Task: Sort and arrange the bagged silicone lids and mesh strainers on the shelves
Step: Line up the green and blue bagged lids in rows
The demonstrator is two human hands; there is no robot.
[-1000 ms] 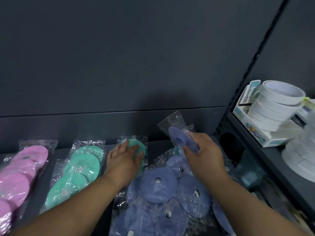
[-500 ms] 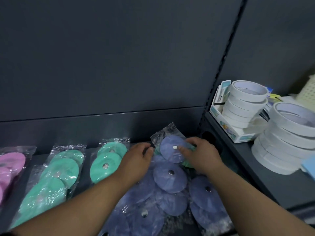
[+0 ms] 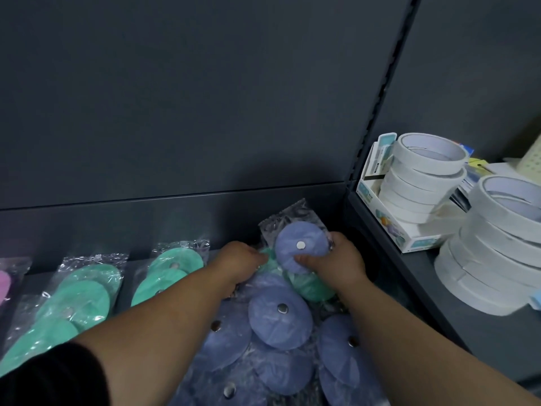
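Head view, near to far. Black sleeve point(image 3: 49, 373) on the left arm at the bottom edge, both forearms reaching in over the shelf point(image 3: 134, 260).

Under the arms is the blue pile point(image 3: 278, 317): clear bags of round blue silicone lids, metal stud at each centre, overlapping loosely, no row.

Left of it, inner green lane point(image 3: 169, 273) and outer green lane point(image 3: 85, 294): bagged green lids laid overlapping front to back. Pink lid bag point(image 3: 4, 285) at the far left edge, cropped.

Right hand point(image 3: 336, 265) pinches the blue lid bag point(image 3: 298, 244), thumb on the lid's lower front, fingers behind. The lid is tilted up at the pile's far end, over a loose green bag point(image 3: 310, 288).

Left hand point(image 3: 238, 263) is knuckles up, fingertips down at that green bag's left edge. Can't tell if it grips.

Beyond, on the higher side shelf point(image 3: 439, 303) to the right, an open carton point(image 3: 392, 227) holds a stack of white tape rolls point(image 3: 424, 174). A second tape stack point(image 3: 494, 244) stands loose, nearer. Cream perforated basket point(image 3: 530, 159) at the right edge, contents hidden.

Dark back panel point(image 3: 205, 98) behind all of it.
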